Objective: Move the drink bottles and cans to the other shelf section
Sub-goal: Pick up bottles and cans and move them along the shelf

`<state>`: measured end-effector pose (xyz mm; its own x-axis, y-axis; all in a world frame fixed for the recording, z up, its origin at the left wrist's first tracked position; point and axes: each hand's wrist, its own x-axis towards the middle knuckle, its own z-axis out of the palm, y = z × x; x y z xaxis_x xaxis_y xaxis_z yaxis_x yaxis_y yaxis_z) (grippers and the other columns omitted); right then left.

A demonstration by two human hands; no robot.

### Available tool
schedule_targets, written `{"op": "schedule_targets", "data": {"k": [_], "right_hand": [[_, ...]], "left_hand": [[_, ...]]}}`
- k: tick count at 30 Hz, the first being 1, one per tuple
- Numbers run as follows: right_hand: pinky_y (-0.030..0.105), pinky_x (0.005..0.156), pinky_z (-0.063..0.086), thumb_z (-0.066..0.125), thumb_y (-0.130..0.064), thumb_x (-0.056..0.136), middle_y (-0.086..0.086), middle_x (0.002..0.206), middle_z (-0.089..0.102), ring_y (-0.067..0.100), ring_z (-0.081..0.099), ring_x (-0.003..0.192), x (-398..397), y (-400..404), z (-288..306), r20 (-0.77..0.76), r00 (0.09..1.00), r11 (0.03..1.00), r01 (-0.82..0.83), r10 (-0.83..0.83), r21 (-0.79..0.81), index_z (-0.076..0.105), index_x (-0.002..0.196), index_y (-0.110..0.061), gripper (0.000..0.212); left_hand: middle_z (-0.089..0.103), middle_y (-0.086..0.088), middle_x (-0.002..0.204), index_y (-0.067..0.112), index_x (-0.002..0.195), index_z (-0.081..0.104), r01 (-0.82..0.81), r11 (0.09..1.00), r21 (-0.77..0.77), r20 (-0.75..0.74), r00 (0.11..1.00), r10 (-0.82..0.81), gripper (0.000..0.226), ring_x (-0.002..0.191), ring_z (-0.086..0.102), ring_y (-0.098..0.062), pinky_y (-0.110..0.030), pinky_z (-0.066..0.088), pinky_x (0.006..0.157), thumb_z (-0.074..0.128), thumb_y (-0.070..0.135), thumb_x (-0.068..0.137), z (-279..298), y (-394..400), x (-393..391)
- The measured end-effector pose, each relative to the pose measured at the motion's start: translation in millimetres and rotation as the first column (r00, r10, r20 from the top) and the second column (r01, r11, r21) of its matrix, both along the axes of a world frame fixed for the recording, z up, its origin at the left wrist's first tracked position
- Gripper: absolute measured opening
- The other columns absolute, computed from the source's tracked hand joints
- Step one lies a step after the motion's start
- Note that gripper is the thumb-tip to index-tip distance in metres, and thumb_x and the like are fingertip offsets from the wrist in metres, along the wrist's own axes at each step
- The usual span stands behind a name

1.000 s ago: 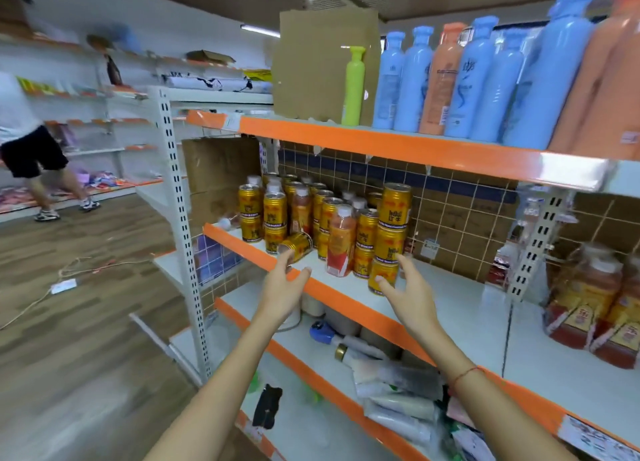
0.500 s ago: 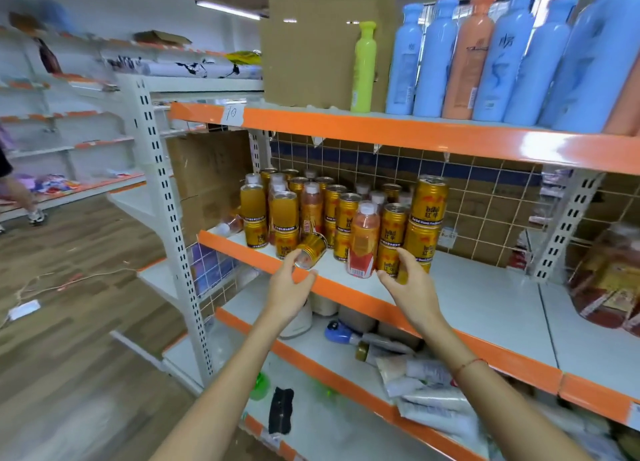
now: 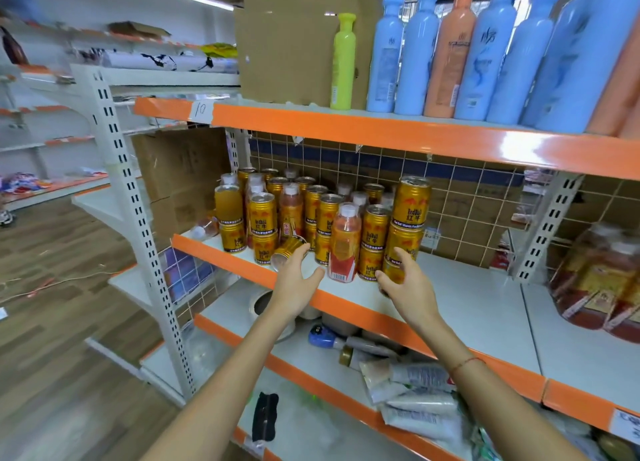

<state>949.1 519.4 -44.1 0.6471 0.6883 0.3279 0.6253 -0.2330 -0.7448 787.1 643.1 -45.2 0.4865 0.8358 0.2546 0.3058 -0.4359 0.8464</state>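
While the middle shelf is carrying stacked gold cans and bottles at its left end, the right hand is curling round a bottom can; the left hand is touching a tipped can, fingers relaxed.

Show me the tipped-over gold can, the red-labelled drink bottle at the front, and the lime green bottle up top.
Tipped gold can (image 3: pixel 288 250), head view, its side.
Red-labelled drink bottle (image 3: pixel 343 249), head view, its body.
Lime green bottle (image 3: pixel 343 65), head view, mid-body.
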Motion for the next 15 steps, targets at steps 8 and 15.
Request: {"op": "schedule_targets", "data": {"k": [8, 15], "right_hand": [[0.034, 0.093, 0.044, 0.063, -0.029, 0.089, 0.004, 0.140, 0.049, 0.023, 0.050, 0.122, 8, 4, -5, 0.029, 0.999, 1.000, -0.030, 0.030, -0.006, 0.038, 0.142, -0.015, 0.060], [0.043, 0.102, 0.043, 0.063, -0.035, 0.087, 0.003, 0.142, 0.048, 0.021, 0.046, 0.128, 2, 31, -6, 0.040, 0.998, 0.998, -0.052, 0.053, -0.016, 0.038, 0.143, -0.016, 0.064]], "left_hand": [[0.039, -0.001, 0.148, 0.015, 0.145, 0.034, 0.002, 1.000, 0.004, -0.018, 1.000, -0.001, 0.058, 0.137, 0.035, -0.016, -0.032, 0.032, 0.111, 0.058, 0.026, 0.093, -7, -3, 9], [0.035, -0.001, 0.151, 0.017, 0.147, 0.031, -0.013, 1.000, 0.015, -0.041, 0.999, 0.014, 0.059, 0.137, 0.034, -0.018, -0.031, 0.031, 0.109, 0.056, 0.024, 0.094, -2, 22, -1]]}}
